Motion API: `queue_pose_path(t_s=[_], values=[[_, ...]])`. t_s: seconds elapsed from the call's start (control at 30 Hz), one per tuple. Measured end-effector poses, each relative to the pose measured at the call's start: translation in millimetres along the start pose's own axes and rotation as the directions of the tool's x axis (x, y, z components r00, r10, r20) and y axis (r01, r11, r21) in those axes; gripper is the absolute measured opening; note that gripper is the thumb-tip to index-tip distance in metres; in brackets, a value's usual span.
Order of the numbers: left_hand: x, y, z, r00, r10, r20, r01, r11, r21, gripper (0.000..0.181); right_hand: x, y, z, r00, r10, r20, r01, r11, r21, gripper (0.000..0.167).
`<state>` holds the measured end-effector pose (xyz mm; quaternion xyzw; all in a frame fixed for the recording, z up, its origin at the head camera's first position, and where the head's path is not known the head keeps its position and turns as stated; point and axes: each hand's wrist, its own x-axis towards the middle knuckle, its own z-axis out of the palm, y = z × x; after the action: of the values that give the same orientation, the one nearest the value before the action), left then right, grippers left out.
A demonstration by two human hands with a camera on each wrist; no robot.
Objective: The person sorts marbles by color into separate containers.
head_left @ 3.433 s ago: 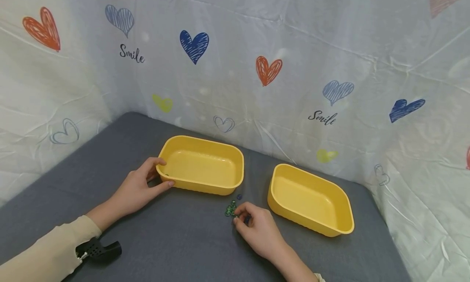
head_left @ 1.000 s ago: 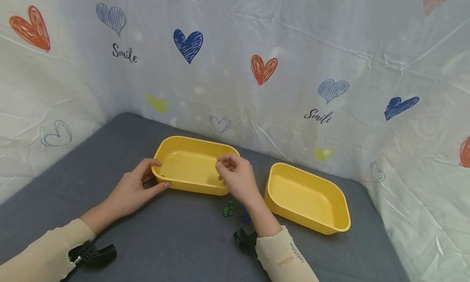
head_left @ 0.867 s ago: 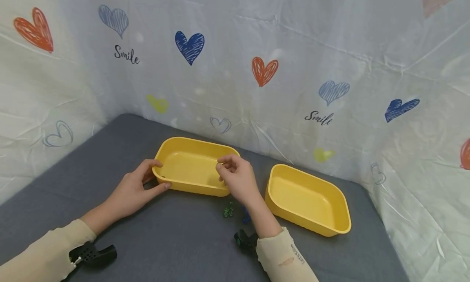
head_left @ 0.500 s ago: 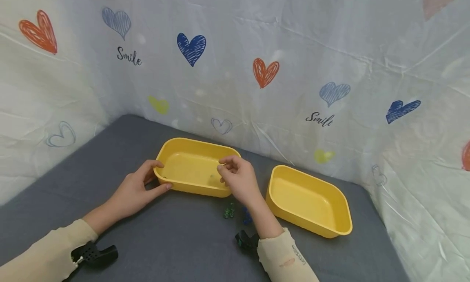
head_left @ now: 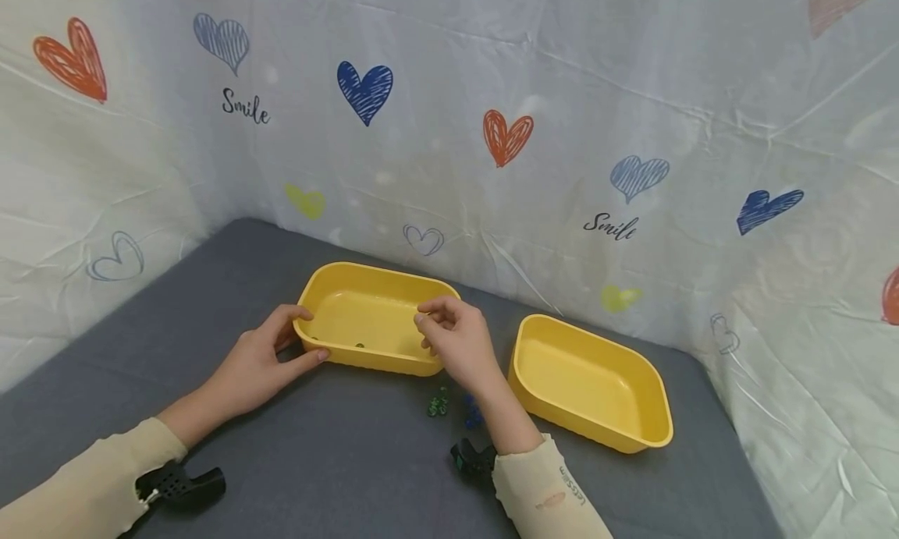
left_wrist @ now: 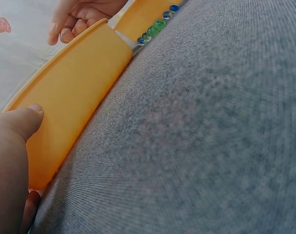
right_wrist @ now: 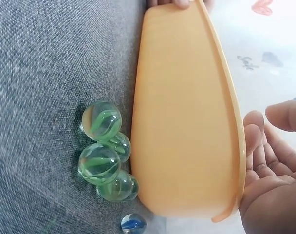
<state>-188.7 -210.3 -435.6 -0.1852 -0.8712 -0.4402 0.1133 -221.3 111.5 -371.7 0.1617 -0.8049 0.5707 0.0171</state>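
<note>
Head cam: L tub (head_left: pixel 386 363) w/ 2 marbles (head_left: pixel 360 345); L fingers (head_left: pixel 289 314) gripping it, R fingers (head_left: pixel 438 303) loose.

Right hand (head_left: pixel 456 340), down at the green marbles (head_left: pixel 438 402) a few seconds back, now hangs over the right end of the left-hand yellow tray (head_left: pixel 351 313), thumb and forefinger parted; small dark marble (head_left: pixel 360 345), lately a blur below the fingers, shows farther left inside

Yellow trays (head_left: pixel 372 313), green-swirled marbles (right_wrist: pixel 102 123), blue marbles (head_left: pixel 472 411), grey cloth (head_left: pixel 337 453), white heart-printed backdrop (head_left: pixel 435 184)
</note>
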Motion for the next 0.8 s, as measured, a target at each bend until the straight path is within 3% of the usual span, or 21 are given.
queue_pose_path(t_s=[0.4,0.8], values=[[-0.7,0.2,-1.1,1.0,-0.001,0.004,0.001,1.0,-0.004,0.059,-3.9,-7,1,1.0,-0.019,0.004,0.019,1.0,0.024,0.02],[-0.6,1.1,-0.8,1.0,-0.002,0.003,0.002,1.0,-0.008,0.057,-12.6,-15,-3,0.999,-0.051,0.006,0.051,0.998,-0.041,0.014]])
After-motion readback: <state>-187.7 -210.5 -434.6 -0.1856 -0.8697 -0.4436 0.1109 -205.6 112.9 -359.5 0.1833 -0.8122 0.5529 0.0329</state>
